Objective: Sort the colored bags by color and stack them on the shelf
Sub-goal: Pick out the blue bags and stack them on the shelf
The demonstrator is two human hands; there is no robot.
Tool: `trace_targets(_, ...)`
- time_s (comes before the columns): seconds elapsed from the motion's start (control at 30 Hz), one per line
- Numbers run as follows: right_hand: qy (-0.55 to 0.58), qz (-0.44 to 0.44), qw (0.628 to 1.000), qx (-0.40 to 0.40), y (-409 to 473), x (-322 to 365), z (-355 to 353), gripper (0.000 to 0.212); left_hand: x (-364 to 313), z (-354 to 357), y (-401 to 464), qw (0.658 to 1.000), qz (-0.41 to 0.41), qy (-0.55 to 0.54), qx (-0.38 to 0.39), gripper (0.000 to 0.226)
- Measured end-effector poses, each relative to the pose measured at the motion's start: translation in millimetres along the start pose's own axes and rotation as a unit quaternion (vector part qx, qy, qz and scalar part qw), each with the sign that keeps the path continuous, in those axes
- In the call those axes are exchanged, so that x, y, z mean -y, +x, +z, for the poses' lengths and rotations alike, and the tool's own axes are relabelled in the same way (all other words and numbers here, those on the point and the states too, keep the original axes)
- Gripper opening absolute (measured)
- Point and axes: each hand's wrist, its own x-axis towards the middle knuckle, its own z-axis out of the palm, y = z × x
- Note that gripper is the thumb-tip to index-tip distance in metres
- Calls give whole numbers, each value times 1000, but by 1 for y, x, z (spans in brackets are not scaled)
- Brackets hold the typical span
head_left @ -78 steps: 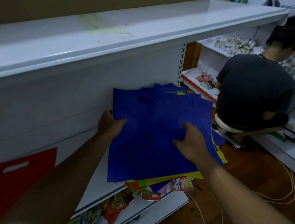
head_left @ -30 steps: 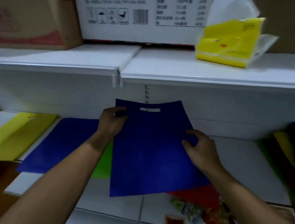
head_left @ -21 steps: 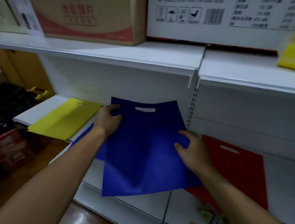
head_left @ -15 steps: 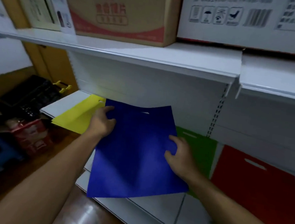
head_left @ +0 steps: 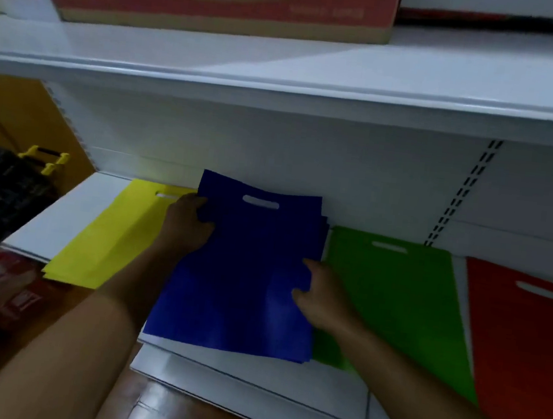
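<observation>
**Blue bag going onto its pile**

The shelf (head_left: pixel 96 209) carries four colour lots in a row: yellow bags (head_left: pixel 105 245) at the left, the blue pile (head_left: pixel 322 225) beside them, then the green bags (head_left: pixel 396 298), and red bags (head_left: pixel 528 348) at the right. A blue bag (head_left: pixel 243 274) lies over the blue pile, its far edge tilted against the back wall. The left hand (head_left: pixel 187 226) pinches its far left corner; the right hand (head_left: pixel 323 300) holds its right edge with curled fingers. The risk, as I judge it: the bag's near edge overhangs the shelf lip, so letting go now could let it slide off, or leave it skewed across the green bags.
</observation>
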Motion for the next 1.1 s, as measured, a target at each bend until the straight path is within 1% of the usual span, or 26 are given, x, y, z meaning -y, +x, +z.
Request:
trace_targets(0.03, -19, 11, 1000, 7, 7, -1, 5, 68, 5, 6, 10, 1000, 9, 2, 22, 60)
trace_targets(0.1, -65, 27, 997, 16, 22, -5, 13, 68, 15, 21, 29, 998, 17, 26, 48, 77)
trace_targets(0.17, -117, 34, 992, 19, 34, -9, 19, 66, 27, 38, 45, 995, 30, 61, 68, 83)
trace_targets(0.27, -190, 48, 980, 24, 45, -16, 24, 64, 51, 59, 66, 991, 33, 88, 93, 87)
trace_targets(0.33, -217, 56, 974, 33, 47, -20, 27, 63, 61, 67, 72, 987, 39, 106, 112, 91)
trace_targets(0.4, -224, 55, 973, 32, 47, -21, 27, 64, 64, 71, 73, 980, 28, 138, 142, 86)
trace_targets(0.43, -220, 50, 974, 24, 47, -22, 26, 64, 65, 73, 74, 978, 26, 148, 143, 82)
trace_targets(0.53, -193, 31, 981, -15, 42, -22, 13, 66, 58, 75, 76, 983, 17, 139, 116, 81)
trace_targets(0.63, -181, 22, 982, -49, 30, -23, -10, 69, 20, 68, 63, 989, 60, 103, 85, 73)
trace_targets(0.7, -192, 16, 979, -65, 18, -26, -30, 70, -17, 63, 46, 991, 81, 73, 83, 67)
trace_targets(0.9, -206, 2, 970, -128, -45, -60, -100, 73, -124, 69, -16, 987, 138, -10, 77, 66)
trace_targets(1.0, -219, -5, 960, -172, -91, -90, -144, 73, -182, 83, -59, 981, 176, -11, 77, 65)
trace_targets(1.1, -219, -8, 952, -215, -146, -130, -191, 71, -243, 107, -106, 977, 195, -4, 89, 65)
